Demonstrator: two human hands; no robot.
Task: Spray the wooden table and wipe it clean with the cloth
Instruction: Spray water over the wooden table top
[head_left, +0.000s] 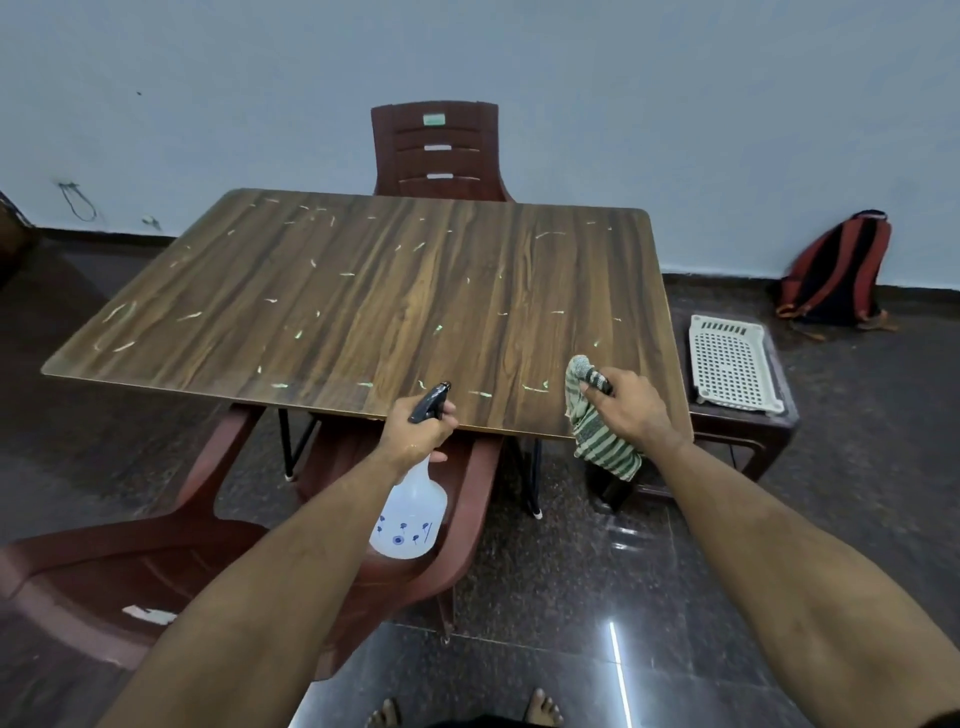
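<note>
- Left hand (415, 426) gripping translucent plastic spray bottle (410, 512), black trigger head.
- Right hand (631, 405) clutching striped green cloth (597, 431) at streaked wood-grain counter (363, 291) edge.
- Maroon plastic chair (156, 561) underneath.

I see a counter (363, 291) of wood-grain finish, smooth with a soft sheen and streaked by pale smears. The spray bottle (410, 512) looks like translucent white plastic with a black plastic nozzle. The cloth (597, 431) is woven fabric, matt, striped green and white. The chairs (436, 150) are glossy maroon plastic. The tray (730, 364) is white perforated plastic. The floor (571, 597) is dark speckled stone, polished and reflective.
</note>
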